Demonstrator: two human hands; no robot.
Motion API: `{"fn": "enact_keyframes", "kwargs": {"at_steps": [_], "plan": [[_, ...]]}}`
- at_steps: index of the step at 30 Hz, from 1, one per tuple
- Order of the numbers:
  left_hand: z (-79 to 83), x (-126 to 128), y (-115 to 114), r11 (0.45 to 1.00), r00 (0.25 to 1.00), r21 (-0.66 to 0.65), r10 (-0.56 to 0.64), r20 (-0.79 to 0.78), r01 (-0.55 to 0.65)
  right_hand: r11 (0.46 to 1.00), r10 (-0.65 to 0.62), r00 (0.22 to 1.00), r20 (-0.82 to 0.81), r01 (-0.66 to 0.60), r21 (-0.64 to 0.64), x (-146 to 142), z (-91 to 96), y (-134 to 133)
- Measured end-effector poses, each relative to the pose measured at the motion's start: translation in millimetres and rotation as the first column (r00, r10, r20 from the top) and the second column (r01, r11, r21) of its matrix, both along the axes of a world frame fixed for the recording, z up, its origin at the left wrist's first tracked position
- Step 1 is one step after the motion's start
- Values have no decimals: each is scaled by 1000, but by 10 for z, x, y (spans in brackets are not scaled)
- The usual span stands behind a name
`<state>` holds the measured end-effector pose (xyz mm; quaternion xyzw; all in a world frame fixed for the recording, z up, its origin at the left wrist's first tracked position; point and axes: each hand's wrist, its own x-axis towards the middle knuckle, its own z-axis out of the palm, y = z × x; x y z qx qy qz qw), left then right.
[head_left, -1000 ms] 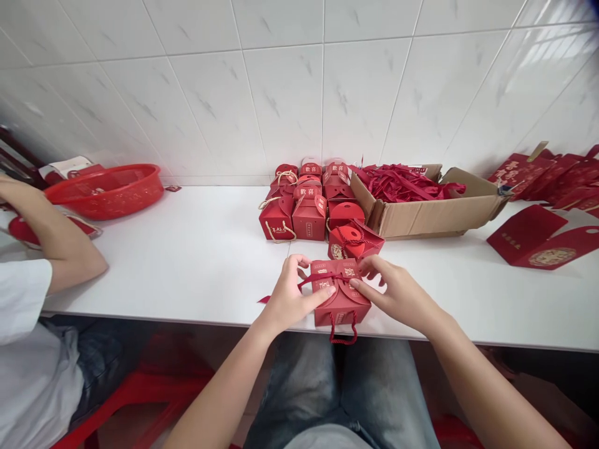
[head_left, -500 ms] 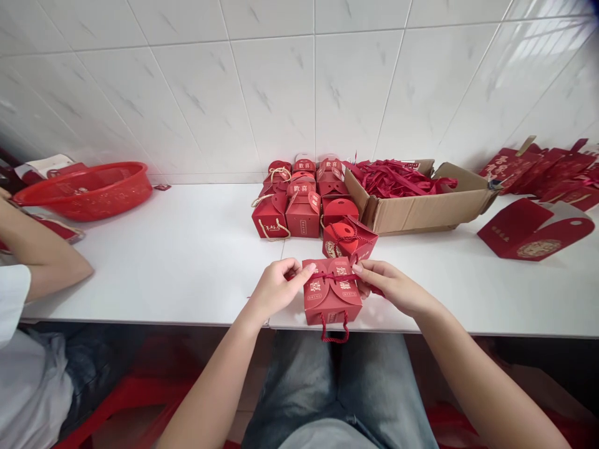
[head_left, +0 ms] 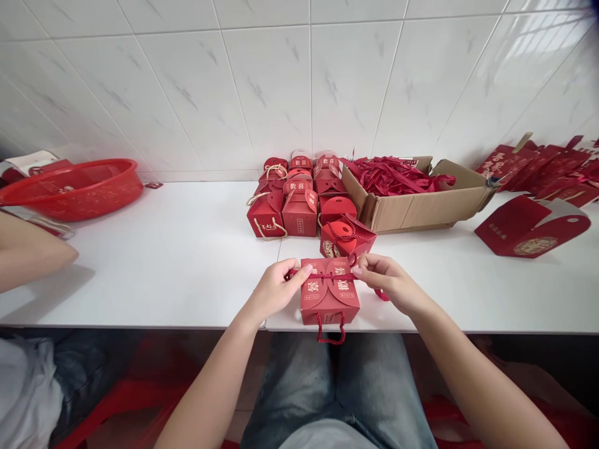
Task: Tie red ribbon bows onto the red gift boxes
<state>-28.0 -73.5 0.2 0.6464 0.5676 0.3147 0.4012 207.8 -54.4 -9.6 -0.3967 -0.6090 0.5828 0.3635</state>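
In front of me near the table's front edge stands a small red gift box (head_left: 330,302) with gold characters and a twisted red cord handle hanging over its near side. A dark red ribbon (head_left: 331,275) runs across its top and is knotted at the middle. My left hand (head_left: 276,288) pinches the ribbon at the box's left edge. On the right edge, my right hand (head_left: 386,280) pinches the other side of the ribbon, whose loose end (head_left: 381,294) hangs below the fingers. Just behind is another red box (head_left: 349,237) with a red cord.
Several finished-looking red boxes (head_left: 299,215) stand grouped against the tiled wall. Beside them a cardboard box (head_left: 421,211) holds a heap of red ribbons (head_left: 395,178). An open red box (head_left: 531,227) sits at right. At left are a red plastic basin (head_left: 79,193) and another person's arm (head_left: 35,252).
The view has shifted slightly to the right. Both my hands keep their pinch on the ribbon at the box's sides. The other person's arm at left has moved a little.
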Motion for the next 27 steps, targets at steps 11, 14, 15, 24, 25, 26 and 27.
{"fn": "enact_keyframes", "kwargs": {"at_steps": [11,14,15,24,25,26,27], "plan": [[-9,41,-11,960,992,261,117,-53,-99,980,198,944,263,-190,-57,162,40,52],[68,109,-60,873,985,478,154,-75,-100,971,233,952,201,-214,-109,233,61,60],[95,134,-77,858,989,510,121,-89,-59,970,235,959,157,-220,-108,252,69,62],[235,221,-110,899,936,355,-136,-325,254,974,193,969,-151,-208,-89,157,221,105],[245,219,-109,903,935,349,-132,-330,250,976,187,970,-156,-201,-81,125,245,101],[255,221,-107,905,935,346,-129,-331,248,979,180,971,-160,-193,-72,93,267,94],[263,228,-105,905,938,349,-130,-323,245,981,173,971,-165,-185,-61,62,286,84]]}}
